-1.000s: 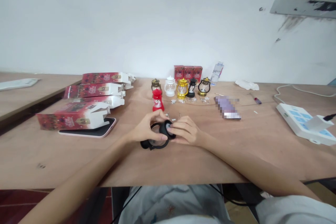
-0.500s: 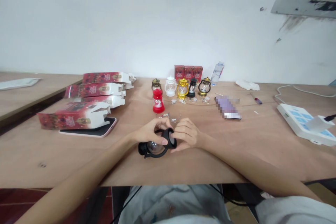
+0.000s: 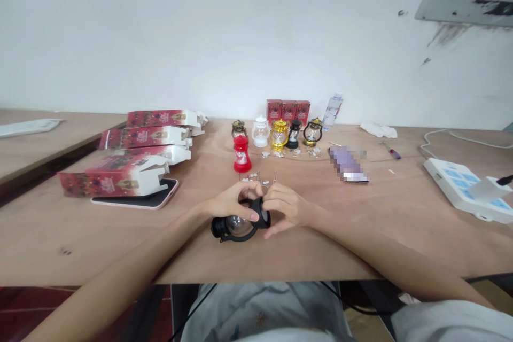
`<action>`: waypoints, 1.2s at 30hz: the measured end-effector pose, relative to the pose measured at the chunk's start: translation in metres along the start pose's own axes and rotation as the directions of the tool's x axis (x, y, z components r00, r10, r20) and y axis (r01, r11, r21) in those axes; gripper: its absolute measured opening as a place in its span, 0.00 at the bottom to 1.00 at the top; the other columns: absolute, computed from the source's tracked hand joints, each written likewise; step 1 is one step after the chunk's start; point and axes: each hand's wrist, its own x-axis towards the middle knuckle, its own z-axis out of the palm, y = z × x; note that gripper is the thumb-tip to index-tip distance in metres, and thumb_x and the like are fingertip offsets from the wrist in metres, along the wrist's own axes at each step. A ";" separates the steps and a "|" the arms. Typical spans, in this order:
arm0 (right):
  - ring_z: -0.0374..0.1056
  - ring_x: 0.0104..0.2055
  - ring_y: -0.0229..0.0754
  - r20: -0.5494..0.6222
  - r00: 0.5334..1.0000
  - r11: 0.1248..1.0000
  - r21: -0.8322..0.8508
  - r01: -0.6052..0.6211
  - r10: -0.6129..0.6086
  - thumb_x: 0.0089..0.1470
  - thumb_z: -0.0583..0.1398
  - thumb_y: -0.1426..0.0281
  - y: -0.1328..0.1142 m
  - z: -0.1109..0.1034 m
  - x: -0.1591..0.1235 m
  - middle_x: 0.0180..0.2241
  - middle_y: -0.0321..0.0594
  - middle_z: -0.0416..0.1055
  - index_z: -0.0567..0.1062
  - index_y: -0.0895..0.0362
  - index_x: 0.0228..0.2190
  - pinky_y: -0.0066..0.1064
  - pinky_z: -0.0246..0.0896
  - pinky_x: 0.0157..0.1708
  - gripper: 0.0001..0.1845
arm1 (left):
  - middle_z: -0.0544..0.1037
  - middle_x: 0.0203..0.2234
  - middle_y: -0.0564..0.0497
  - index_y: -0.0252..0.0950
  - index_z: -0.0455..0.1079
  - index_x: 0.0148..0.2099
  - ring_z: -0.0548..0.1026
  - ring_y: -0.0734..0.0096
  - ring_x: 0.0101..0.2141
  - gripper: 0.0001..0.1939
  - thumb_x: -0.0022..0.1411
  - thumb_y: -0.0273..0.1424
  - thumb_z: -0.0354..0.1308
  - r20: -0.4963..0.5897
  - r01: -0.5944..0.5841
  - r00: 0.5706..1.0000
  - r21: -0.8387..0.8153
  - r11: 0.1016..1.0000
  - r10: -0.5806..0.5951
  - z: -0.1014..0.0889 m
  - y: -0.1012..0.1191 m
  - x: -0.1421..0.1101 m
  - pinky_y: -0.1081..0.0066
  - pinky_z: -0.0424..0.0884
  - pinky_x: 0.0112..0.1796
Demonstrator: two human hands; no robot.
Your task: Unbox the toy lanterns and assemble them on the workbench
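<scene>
A small black lantern (image 3: 239, 226) with a clear globe lies on its side, top to the left. My left hand (image 3: 232, 204) is closed around its base end, thumb across the near side. My right hand (image 3: 286, 206) is at the lantern's round underside, curled fingers on the rim and thumb lower down. Whether a small part sits under those fingers is hidden. Just beyond my hands are thin bent wires and small white pieces (image 3: 252, 176). A red lantern (image 3: 242, 155) stands behind them.
Farther back stand a white lantern (image 3: 261, 132), a gold lantern (image 3: 279, 135) and others, before red boxes (image 3: 288, 110) and a bottle (image 3: 332, 111). Left, an opened red box (image 3: 100, 179) overlaps a phone (image 3: 160, 197). Right are a blurred purple item (image 3: 345, 163), a screwdriver (image 3: 394, 154) and a power strip (image 3: 452, 187).
My right fingers have shifted from the middle of the lantern's underside toward its upper rim, and the thumb has dropped away a little. My left hand keeps its hold, nearly in place.
</scene>
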 end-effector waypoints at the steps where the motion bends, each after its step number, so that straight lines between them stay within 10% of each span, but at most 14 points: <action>1: 0.63 0.32 0.39 -0.013 1.000 0.999 0.042 -0.010 0.011 0.56 0.55 0.57 -0.002 -0.001 0.001 0.28 0.42 0.67 0.66 0.58 0.36 0.32 0.63 0.31 0.16 | 0.71 0.24 0.57 0.34 0.59 0.34 0.69 0.78 0.28 0.26 0.41 0.38 0.70 0.007 0.008 1.000 -0.002 1.000 -0.008 0.000 0.000 0.000 0.77 0.64 0.32; 11: 0.64 0.32 0.37 -0.086 0.950 0.938 0.209 -0.278 0.300 0.60 0.49 0.73 -0.008 -0.001 -0.004 0.29 0.39 0.65 0.63 0.55 0.34 0.30 0.62 0.31 0.05 | 0.74 0.27 0.54 0.33 0.61 0.35 0.71 0.76 0.30 0.24 0.42 0.37 0.70 -0.020 -0.052 0.998 -0.003 0.999 0.052 -0.004 0.000 0.000 0.76 0.64 0.33; 18: 0.63 0.33 0.40 -0.107 0.630 0.629 -0.048 -0.776 0.769 0.59 0.50 0.70 0.028 0.002 -0.013 0.30 0.39 0.67 0.63 0.55 0.31 0.33 0.59 0.36 0.05 | 0.76 0.32 0.52 0.35 0.65 0.42 0.74 0.71 0.33 0.29 0.38 0.33 0.72 -0.385 -0.209 0.903 -0.005 0.978 0.191 -0.019 0.000 0.000 0.75 0.67 0.34; 21: 0.62 0.35 0.44 -0.012 0.591 0.576 -0.208 -0.790 0.806 0.57 0.52 0.70 0.042 0.004 -0.014 0.30 0.41 0.69 0.65 0.56 0.29 0.36 0.57 0.38 0.05 | 0.76 0.39 0.49 0.36 0.66 0.46 0.73 0.64 0.41 0.33 0.35 0.30 0.72 -0.519 -0.277 0.814 0.051 0.959 0.263 -0.021 0.000 0.002 0.71 0.68 0.40; 29: 0.63 0.39 0.46 -0.074 0.621 0.589 -0.245 -0.770 0.780 0.55 0.54 0.73 0.038 0.003 -0.015 0.34 0.42 0.72 0.71 0.56 0.34 0.38 0.56 0.41 0.06 | 0.74 0.46 0.44 0.34 0.67 0.50 0.70 0.58 0.48 0.33 0.40 0.35 0.71 -0.554 -0.185 0.732 0.398 0.898 0.396 0.000 0.008 0.001 0.63 0.67 0.48; 36: 0.66 0.38 0.42 -0.300 0.825 0.842 -0.110 -0.528 0.479 0.57 0.55 0.74 0.009 -0.005 -0.005 0.33 0.42 0.69 0.70 0.55 0.35 0.36 0.59 0.38 0.05 | 0.76 0.43 0.47 0.37 0.65 0.50 0.72 0.65 0.43 0.24 0.51 0.36 0.65 -0.278 -0.098 0.644 0.894 0.437 0.712 0.008 0.002 -0.001 0.64 0.61 0.46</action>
